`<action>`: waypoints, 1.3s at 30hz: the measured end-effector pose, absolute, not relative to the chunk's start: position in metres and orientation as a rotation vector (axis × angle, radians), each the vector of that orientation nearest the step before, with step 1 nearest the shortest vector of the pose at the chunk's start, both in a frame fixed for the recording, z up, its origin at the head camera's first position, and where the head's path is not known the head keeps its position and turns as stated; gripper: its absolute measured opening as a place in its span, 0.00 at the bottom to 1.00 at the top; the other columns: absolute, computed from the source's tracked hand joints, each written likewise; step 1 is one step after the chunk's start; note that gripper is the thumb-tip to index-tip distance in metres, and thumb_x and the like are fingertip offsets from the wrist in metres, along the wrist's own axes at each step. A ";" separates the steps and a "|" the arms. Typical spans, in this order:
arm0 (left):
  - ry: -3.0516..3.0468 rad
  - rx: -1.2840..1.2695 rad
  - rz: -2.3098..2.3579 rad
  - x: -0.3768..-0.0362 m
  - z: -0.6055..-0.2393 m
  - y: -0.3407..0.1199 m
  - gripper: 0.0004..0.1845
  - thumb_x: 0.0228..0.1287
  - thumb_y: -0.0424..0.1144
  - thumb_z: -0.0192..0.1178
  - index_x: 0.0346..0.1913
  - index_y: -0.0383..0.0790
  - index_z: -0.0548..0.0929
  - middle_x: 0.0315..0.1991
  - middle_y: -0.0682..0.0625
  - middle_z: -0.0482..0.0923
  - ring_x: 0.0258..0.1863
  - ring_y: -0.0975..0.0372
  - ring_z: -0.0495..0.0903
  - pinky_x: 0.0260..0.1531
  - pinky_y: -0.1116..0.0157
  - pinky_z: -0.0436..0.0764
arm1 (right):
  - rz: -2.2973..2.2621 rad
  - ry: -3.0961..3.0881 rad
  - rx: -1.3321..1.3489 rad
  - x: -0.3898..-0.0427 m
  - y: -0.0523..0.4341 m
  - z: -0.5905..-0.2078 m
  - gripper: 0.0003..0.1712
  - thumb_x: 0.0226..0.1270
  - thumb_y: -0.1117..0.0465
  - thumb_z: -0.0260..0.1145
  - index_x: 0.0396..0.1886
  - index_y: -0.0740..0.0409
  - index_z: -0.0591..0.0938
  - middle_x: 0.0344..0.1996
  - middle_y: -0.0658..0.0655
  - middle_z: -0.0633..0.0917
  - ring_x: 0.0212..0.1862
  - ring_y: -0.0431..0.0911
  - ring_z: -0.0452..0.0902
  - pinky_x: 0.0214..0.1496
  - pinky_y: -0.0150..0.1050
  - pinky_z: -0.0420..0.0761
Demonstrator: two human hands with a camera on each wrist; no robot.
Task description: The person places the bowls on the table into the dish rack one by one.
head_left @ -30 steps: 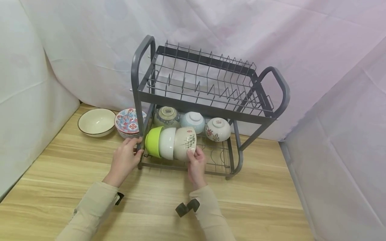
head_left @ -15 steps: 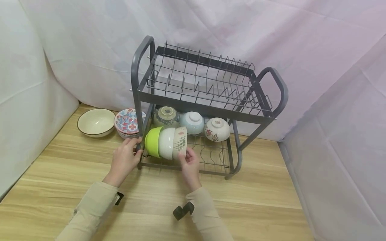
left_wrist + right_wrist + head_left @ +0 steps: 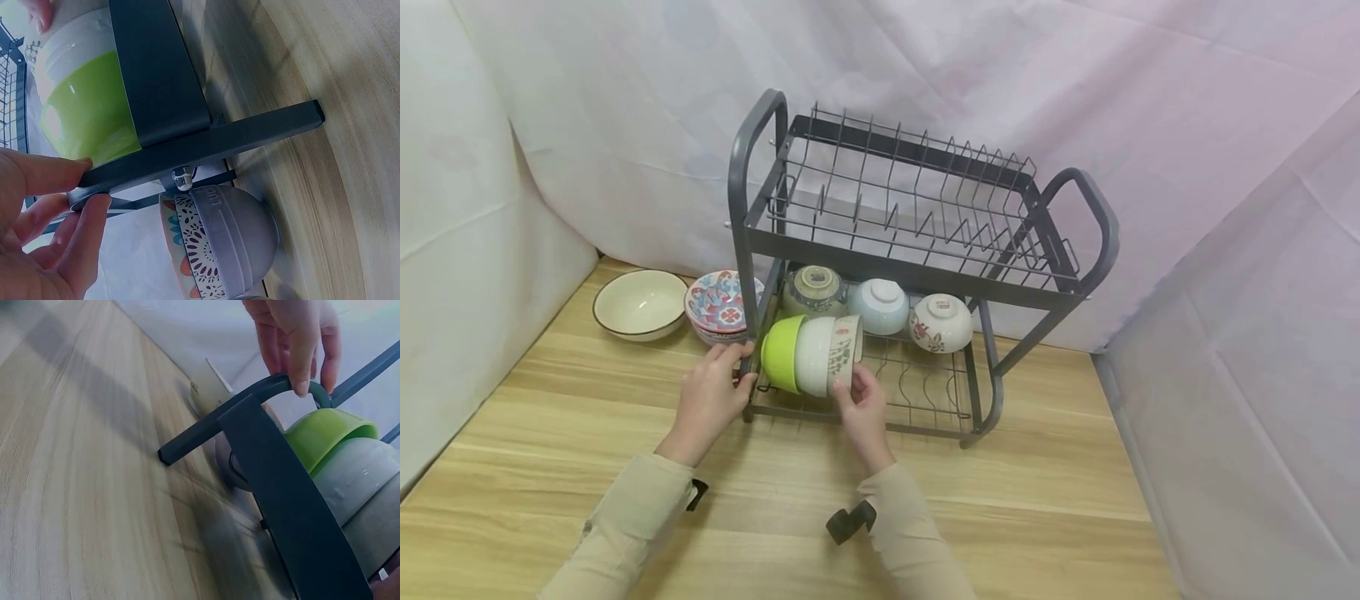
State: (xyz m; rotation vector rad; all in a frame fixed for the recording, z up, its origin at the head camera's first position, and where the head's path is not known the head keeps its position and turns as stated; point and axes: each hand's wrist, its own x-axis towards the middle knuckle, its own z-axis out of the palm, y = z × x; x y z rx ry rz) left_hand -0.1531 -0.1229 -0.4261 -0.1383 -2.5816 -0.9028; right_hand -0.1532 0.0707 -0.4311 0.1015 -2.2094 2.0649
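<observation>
Since a second ago our right hand (image 3: 859,402), fingers still gripping the patterned bowl (image 3: 844,353), has nested it against the white bowl (image 3: 815,354) on the rack (image 3: 760,242)'s lower tier, our left hand (image 3: 709,400) still gripping the frame.

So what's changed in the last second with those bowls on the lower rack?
The right hand slid the patterned bowl leftward, nesting it deeper against the white bowl and green bowl; more of the lower wire shelf now shows to its right. It still holds that bowl. The left hand stays gripping the dish rack post. The three bowls at the back and the bowls on the table have not moved.
</observation>
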 end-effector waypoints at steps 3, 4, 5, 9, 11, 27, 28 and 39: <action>-2.574 -0.140 -0.899 -0.153 -0.426 -0.123 0.17 0.47 0.26 0.65 0.43 0.30 0.78 0.37 0.36 0.78 0.29 0.47 0.80 0.26 0.48 0.77 | 2.035 -2.241 0.116 -0.149 0.070 -0.421 0.16 0.59 0.74 0.57 0.48 0.73 0.73 0.46 0.70 0.79 0.51 0.58 0.75 0.54 0.41 0.74; -2.575 -0.141 -0.898 -0.153 -0.426 -0.123 0.17 0.47 0.26 0.65 0.44 0.30 0.78 0.37 0.36 0.77 0.28 0.48 0.80 0.26 0.48 0.77 | 2.016 -2.264 0.115 -0.148 0.070 -0.420 0.16 0.59 0.73 0.57 0.48 0.72 0.73 0.47 0.69 0.79 0.51 0.57 0.75 0.55 0.42 0.74; -2.576 -0.140 -0.896 -0.153 -0.425 -0.123 0.17 0.47 0.26 0.65 0.44 0.30 0.78 0.38 0.36 0.77 0.28 0.48 0.80 0.26 0.48 0.77 | 1.993 -2.282 0.122 -0.148 0.071 -0.419 0.17 0.59 0.72 0.58 0.49 0.72 0.73 0.47 0.68 0.79 0.51 0.58 0.75 0.56 0.43 0.73; -2.595 -0.142 -0.895 -0.152 -0.424 -0.122 0.17 0.47 0.26 0.65 0.44 0.29 0.78 0.39 0.35 0.77 0.29 0.47 0.79 0.27 0.47 0.77 | 1.873 -2.333 0.173 -0.145 0.081 -0.415 0.21 0.57 0.70 0.62 0.51 0.72 0.72 0.48 0.69 0.78 0.53 0.59 0.73 0.58 0.51 0.70; -2.598 -0.145 -0.898 -0.152 -0.423 -0.121 0.17 0.47 0.26 0.64 0.44 0.29 0.78 0.39 0.34 0.77 0.30 0.46 0.79 0.27 0.47 0.77 | 1.807 -2.338 0.228 -0.142 0.090 -0.412 0.23 0.56 0.71 0.63 0.52 0.73 0.71 0.49 0.70 0.77 0.53 0.60 0.72 0.58 0.53 0.69; -2.583 -0.163 -0.890 -0.152 -0.425 -0.124 0.18 0.47 0.26 0.65 0.44 0.29 0.77 0.39 0.35 0.77 0.31 0.46 0.79 0.27 0.46 0.77 | 1.345 -2.122 0.444 -0.137 0.211 -0.388 0.25 0.54 0.79 0.57 0.55 0.74 0.68 0.52 0.66 0.75 0.56 0.43 0.70 0.57 0.30 0.69; -2.582 -0.164 -0.889 -0.152 -0.425 -0.124 0.17 0.46 0.26 0.65 0.44 0.29 0.77 0.39 0.35 0.77 0.31 0.46 0.79 0.27 0.46 0.77 | 1.343 -2.098 0.399 -0.139 0.219 -0.382 0.25 0.55 0.79 0.57 0.55 0.74 0.68 0.52 0.66 0.75 0.56 0.41 0.69 0.57 0.29 0.68; -2.590 -0.179 -0.873 -0.153 -0.426 -0.123 0.18 0.46 0.26 0.65 0.44 0.29 0.78 0.38 0.36 0.77 0.29 0.47 0.79 0.27 0.48 0.78 | 1.368 -2.007 -0.047 -0.175 0.267 -0.340 0.21 0.68 0.62 0.53 0.60 0.60 0.70 0.47 0.49 0.76 0.49 0.41 0.73 0.53 0.32 0.73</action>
